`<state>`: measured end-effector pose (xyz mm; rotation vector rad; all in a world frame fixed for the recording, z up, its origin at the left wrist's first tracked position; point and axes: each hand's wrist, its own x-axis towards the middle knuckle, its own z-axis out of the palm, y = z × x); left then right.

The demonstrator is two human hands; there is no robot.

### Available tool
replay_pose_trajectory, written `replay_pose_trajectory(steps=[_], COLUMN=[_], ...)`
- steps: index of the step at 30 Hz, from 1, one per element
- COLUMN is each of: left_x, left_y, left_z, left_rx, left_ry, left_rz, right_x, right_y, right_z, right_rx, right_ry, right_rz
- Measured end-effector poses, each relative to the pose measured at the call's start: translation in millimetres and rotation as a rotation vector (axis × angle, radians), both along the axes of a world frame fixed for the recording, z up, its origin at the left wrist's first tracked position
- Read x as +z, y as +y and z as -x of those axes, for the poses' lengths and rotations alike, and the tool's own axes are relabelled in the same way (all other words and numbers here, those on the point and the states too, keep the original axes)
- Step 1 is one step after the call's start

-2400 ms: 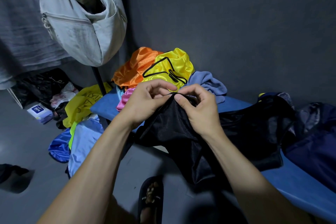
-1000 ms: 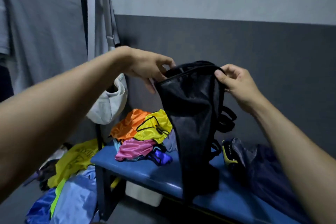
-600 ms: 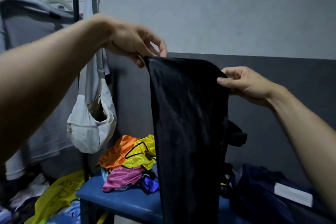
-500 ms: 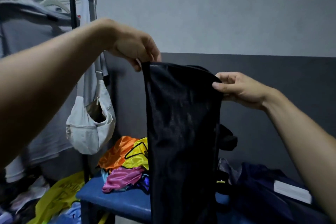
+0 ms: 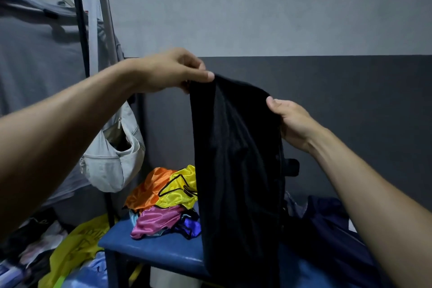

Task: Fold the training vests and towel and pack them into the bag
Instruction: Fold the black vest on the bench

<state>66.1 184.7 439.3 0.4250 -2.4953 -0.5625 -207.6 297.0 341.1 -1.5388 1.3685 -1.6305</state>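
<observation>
Plain black mesh vest, no pattern visible. Shiny orange satin vest, solid colour. Glossy yellow satin vest, trimmed with a thin black edge binding. Pink-magenta satin vest, solid. Royal-blue to violet satin vest, partly hidden. Padded bench top: solid mid blue. Dark navy fabric bag, plain. Pale grey-white canvas sling bag. Wall: light grey above, charcoal grey below. Yellow-green cloth on the floor, faint darker print.
</observation>
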Motion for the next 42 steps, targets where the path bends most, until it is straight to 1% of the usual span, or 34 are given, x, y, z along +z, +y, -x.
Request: replay_pose_trajectory(steps=[1,2,4,5,7,10,12,14,15,17,20,23,24,25,26,29,31,33,35,37,39,41,42], left_x=[1,2,4,5,7,7,3,-9,-15,-29,-35,-38,-40,-41,-40,-27,-21,-23,-29,-30,-27,-23,-21], left_y=[0,-1,-2,-6,-12,-7,3,10,10,5,-5,-8,-10,-9,-9,-10,-13,-16,-19,-21,-19,-16,-14], left_z=[3,5,7,5,1,1,10,25,34,51,64,68,69,68,66,54,48,45,45,45,45,47,48], left_rx=[-0.002,0.018,0.096,0.128,0.166,0.246,0.209,0.103,0.068,0.024,-0.013,-0.031,-0.026,-0.017,0.006,0.169,0.309,0.403,0.451,0.455,0.423,0.373,0.347], left_ry=[0.07,0.113,0.139,0.142,0.07,-0.175,-0.251,-0.258,-0.259,-0.224,-0.122,-0.176,-0.187,-0.199,-0.216,-0.206,-0.144,-0.097,-0.054,0.035,0.104,0.113,0.097], left_rz=[-0.006,0.032,0.15,0.191,0.193,0.226,0.14,0.02,-0.007,-0.049,-0.088,-0.133,-0.118,-0.073,0.023,0.475,0.655,0.728,0.733,0.714,0.721,0.755,0.769], right_x=[2,5,11,13,15,14,12,10,9,7,0,-10,-13,-17,-21,-38,-49,-62,-75,-96,-123,-149,-158], right_y=[-2,-6,-11,-14,-17,-19,-21,-24,-24,-23,-23,-22,-22,-21,-18,-10,-7,-6,-6,-9,-12,-15,-15], right_z=[-2,-3,-7,-8,-9,-16,-25,-32,-34,-37,-37,-32,-29,-26,-24,-20,-19,-17,-15,-11,-11,-14,-17], right_rx=[-0.035,-0.09,-0.214,-0.241,-0.211,-0.134,-0.083,-0.051,-0.041,-0.02,-0.011,-0.006,0.011,0.033,0.06,0.108,0.101,0.107,0.13,0.121,0.11,0.111,0.102], right_ry=[0.005,0.022,0.125,0.182,0.248,0.307,0.324,0.342,0.348,0.341,0.308,0.273,0.254,0.236,0.223,0.267,0.328,0.348,0.348,0.274,0.142,0.026,0.026], right_rz=[0.048,0.103,0.212,0.247,0.276,0.294,0.284,0.259,0.247,0.225,0.198,0.153,0.128,0.093,0.048,-0.092,-0.14,-0.183,-0.238,-0.285,-0.315,-0.345,-0.364])
